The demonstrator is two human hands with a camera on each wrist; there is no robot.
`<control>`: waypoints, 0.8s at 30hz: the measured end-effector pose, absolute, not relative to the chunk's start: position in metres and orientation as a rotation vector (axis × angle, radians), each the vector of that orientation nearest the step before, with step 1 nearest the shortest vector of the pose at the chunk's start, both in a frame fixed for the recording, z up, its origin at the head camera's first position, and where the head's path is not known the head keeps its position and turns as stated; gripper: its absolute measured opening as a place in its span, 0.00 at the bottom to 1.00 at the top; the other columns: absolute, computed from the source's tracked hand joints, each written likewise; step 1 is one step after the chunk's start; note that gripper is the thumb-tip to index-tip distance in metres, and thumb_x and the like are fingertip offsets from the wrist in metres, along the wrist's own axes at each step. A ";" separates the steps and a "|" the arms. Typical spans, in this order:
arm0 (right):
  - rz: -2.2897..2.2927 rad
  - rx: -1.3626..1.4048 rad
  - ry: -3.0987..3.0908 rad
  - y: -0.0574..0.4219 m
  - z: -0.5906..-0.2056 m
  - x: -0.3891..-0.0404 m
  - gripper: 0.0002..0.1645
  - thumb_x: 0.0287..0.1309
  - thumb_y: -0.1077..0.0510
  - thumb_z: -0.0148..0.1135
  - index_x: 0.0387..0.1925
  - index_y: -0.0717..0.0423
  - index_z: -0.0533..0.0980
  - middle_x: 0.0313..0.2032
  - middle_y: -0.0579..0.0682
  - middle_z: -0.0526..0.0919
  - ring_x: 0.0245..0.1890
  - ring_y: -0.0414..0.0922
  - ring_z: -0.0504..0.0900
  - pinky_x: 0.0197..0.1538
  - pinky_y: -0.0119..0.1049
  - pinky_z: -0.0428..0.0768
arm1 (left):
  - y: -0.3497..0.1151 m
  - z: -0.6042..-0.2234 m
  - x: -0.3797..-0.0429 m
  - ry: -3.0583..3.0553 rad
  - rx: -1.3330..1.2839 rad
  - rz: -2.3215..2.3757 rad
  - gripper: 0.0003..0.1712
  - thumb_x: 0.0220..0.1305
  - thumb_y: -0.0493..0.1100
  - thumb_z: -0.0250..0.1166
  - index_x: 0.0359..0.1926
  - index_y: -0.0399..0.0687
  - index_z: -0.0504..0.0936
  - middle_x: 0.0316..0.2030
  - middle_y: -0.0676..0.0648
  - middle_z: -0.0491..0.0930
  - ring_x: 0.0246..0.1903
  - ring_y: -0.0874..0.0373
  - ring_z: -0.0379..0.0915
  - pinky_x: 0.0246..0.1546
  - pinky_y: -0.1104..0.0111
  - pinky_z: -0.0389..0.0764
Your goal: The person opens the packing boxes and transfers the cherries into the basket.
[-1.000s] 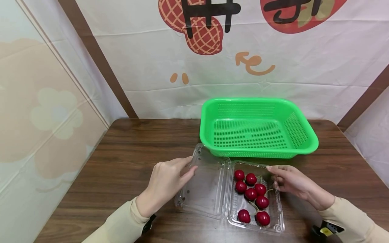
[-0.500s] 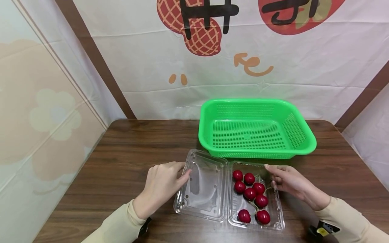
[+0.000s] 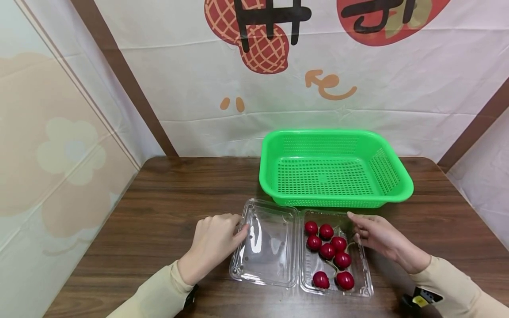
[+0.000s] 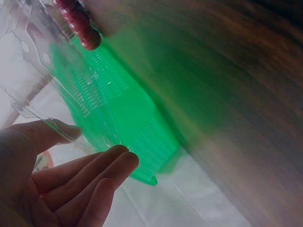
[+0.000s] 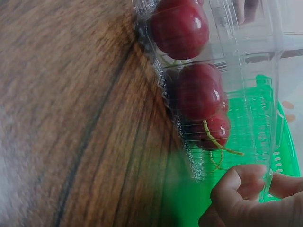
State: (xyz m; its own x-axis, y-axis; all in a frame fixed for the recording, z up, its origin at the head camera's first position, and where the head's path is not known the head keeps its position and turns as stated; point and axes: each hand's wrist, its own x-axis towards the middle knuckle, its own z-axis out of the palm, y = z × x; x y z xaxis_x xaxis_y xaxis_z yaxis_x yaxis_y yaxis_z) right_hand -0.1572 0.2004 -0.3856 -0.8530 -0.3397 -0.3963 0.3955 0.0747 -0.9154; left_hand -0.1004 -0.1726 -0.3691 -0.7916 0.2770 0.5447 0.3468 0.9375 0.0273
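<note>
A clear plastic clamshell box lies spread on the table, its lid [image 3: 265, 247] to the left and its tray [image 3: 314, 265] to the right. Several red cherries [image 3: 327, 251], some with green stems, sit in the tray. My left hand [image 3: 214, 238] holds the lid's left edge, thumb over the rim; the left wrist view shows its fingers [image 4: 111, 163] fairly straight beside the plastic. At the tray's upper right wall, my right hand [image 3: 381, 236] pinches the rim between thumb and fingers, seen closely in the right wrist view, where cherries [image 5: 201, 92] show through the wall.
A green perforated basket [image 3: 326, 201] stands just behind the box, holding nothing. Brown wooden table [image 3: 179, 190] extends left and right of the box. Printed cloth [image 3: 191, 79] hangs behind the table and along its sides.
The lid has swung down to the left and lies flatter, with my left hand moving left and down along with it. My right hand keeps its grip on the tray rim.
</note>
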 end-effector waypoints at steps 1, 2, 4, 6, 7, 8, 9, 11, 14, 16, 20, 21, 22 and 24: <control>-1.846 0.061 1.816 0.201 -0.386 -0.158 0.13 0.65 0.51 0.48 0.30 0.55 0.67 0.21 0.42 0.66 0.23 0.35 0.70 0.31 0.27 0.75 | -0.172 -0.370 -0.101 -2.537 -0.441 -0.166 0.17 0.49 0.52 0.64 0.12 0.51 0.71 0.09 0.56 0.65 0.06 0.58 0.54 0.03 0.64 0.57; -1.859 0.069 1.793 0.202 -0.385 -0.158 0.12 0.65 0.51 0.48 0.30 0.54 0.68 0.21 0.42 0.67 0.24 0.36 0.71 0.31 0.28 0.75 | -0.172 -0.371 -0.101 -2.541 -0.438 -0.164 0.17 0.49 0.52 0.64 0.12 0.52 0.70 0.08 0.56 0.65 0.06 0.58 0.54 0.03 0.64 0.57; -1.891 0.081 1.737 0.203 -0.384 -0.159 0.10 0.65 0.53 0.49 0.30 0.52 0.71 0.21 0.41 0.69 0.25 0.36 0.71 0.32 0.28 0.75 | -0.172 -0.373 -0.103 -2.548 -0.433 -0.160 0.18 0.49 0.52 0.64 0.12 0.52 0.70 0.08 0.56 0.66 0.06 0.56 0.55 0.03 0.63 0.57; -1.927 0.079 1.674 0.205 -0.384 -0.159 0.10 0.65 0.55 0.49 0.30 0.50 0.73 0.21 0.40 0.70 0.26 0.36 0.72 0.33 0.28 0.75 | -0.172 -0.373 -0.103 -2.557 -0.428 -0.158 0.19 0.49 0.52 0.64 0.11 0.52 0.69 0.08 0.56 0.66 0.06 0.55 0.56 0.03 0.63 0.57; -1.948 0.073 1.641 0.205 -0.384 -0.159 0.10 0.65 0.56 0.48 0.30 0.50 0.74 0.22 0.40 0.71 0.27 0.36 0.72 0.34 0.28 0.76 | -0.172 -0.374 -0.104 -2.561 -0.426 -0.157 0.19 0.49 0.52 0.64 0.11 0.53 0.68 0.08 0.55 0.66 0.06 0.55 0.57 0.03 0.63 0.57; -1.971 0.065 1.605 0.206 -0.383 -0.159 0.10 0.65 0.58 0.47 0.30 0.50 0.75 0.23 0.41 0.72 0.27 0.36 0.72 0.34 0.28 0.76 | -0.172 -0.374 -0.104 -2.566 -0.424 -0.155 0.19 0.49 0.52 0.64 0.11 0.53 0.68 0.08 0.55 0.66 0.06 0.54 0.58 0.03 0.62 0.57; -1.995 0.053 1.567 0.207 -0.383 -0.160 0.11 0.65 0.60 0.46 0.30 0.51 0.75 0.23 0.41 0.73 0.28 0.36 0.72 0.35 0.28 0.76 | -0.172 -0.374 -0.105 -2.570 -0.423 -0.156 0.19 0.49 0.52 0.64 0.11 0.53 0.68 0.08 0.55 0.66 0.06 0.54 0.58 0.03 0.62 0.58; -2.035 0.028 1.503 0.208 -0.384 -0.160 0.13 0.64 0.63 0.44 0.31 0.52 0.76 0.24 0.42 0.74 0.28 0.36 0.73 0.36 0.27 0.77 | -0.171 -0.375 -0.106 -2.577 -0.421 -0.152 0.19 0.49 0.52 0.64 0.11 0.52 0.69 0.08 0.55 0.67 0.06 0.53 0.59 0.03 0.62 0.58; -2.068 0.011 1.452 0.210 -0.385 -0.161 0.15 0.63 0.65 0.42 0.31 0.54 0.76 0.26 0.43 0.76 0.29 0.36 0.74 0.37 0.27 0.77 | -0.171 -0.378 -0.108 -2.597 -0.418 -0.150 0.19 0.49 0.52 0.64 0.11 0.52 0.69 0.08 0.55 0.66 0.06 0.54 0.58 0.03 0.62 0.58; -2.079 0.018 1.448 0.210 -0.386 -0.162 0.15 0.63 0.65 0.43 0.30 0.54 0.77 0.27 0.43 0.77 0.30 0.36 0.74 0.37 0.27 0.78 | -0.171 -0.379 -0.109 -2.611 -0.416 -0.146 0.20 0.49 0.52 0.64 0.11 0.52 0.68 0.08 0.55 0.65 0.06 0.55 0.57 0.03 0.63 0.58; -2.098 0.040 1.469 0.211 -0.387 -0.162 0.13 0.63 0.65 0.45 0.31 0.54 0.77 0.30 0.43 0.77 0.32 0.36 0.74 0.39 0.26 0.77 | -0.170 -0.381 -0.111 -2.622 -0.418 -0.136 0.20 0.49 0.52 0.64 0.10 0.52 0.66 0.08 0.54 0.64 0.06 0.56 0.56 0.03 0.64 0.57; -2.100 0.046 1.478 0.211 -0.388 -0.162 0.13 0.63 0.65 0.45 0.31 0.54 0.76 0.31 0.43 0.77 0.32 0.36 0.74 0.39 0.26 0.77 | -0.170 -0.382 -0.111 -2.621 -0.419 -0.133 0.20 0.49 0.52 0.64 0.10 0.52 0.66 0.08 0.54 0.64 0.06 0.56 0.57 0.03 0.64 0.57; -2.103 0.055 1.488 0.211 -0.388 -0.163 0.12 0.63 0.65 0.45 0.32 0.54 0.76 0.31 0.43 0.77 0.32 0.36 0.74 0.39 0.26 0.77 | -0.170 -0.382 -0.112 -2.623 -0.420 -0.132 0.21 0.49 0.51 0.64 0.10 0.52 0.66 0.08 0.54 0.64 0.06 0.55 0.57 0.03 0.64 0.57; -2.105 0.072 1.506 0.210 -0.388 -0.163 0.12 0.63 0.65 0.46 0.32 0.54 0.76 0.32 0.44 0.76 0.33 0.36 0.74 0.40 0.25 0.77 | -0.170 -0.384 -0.113 -2.622 -0.422 -0.124 0.21 0.48 0.51 0.65 0.09 0.52 0.65 0.08 0.53 0.65 0.06 0.54 0.59 0.03 0.63 0.57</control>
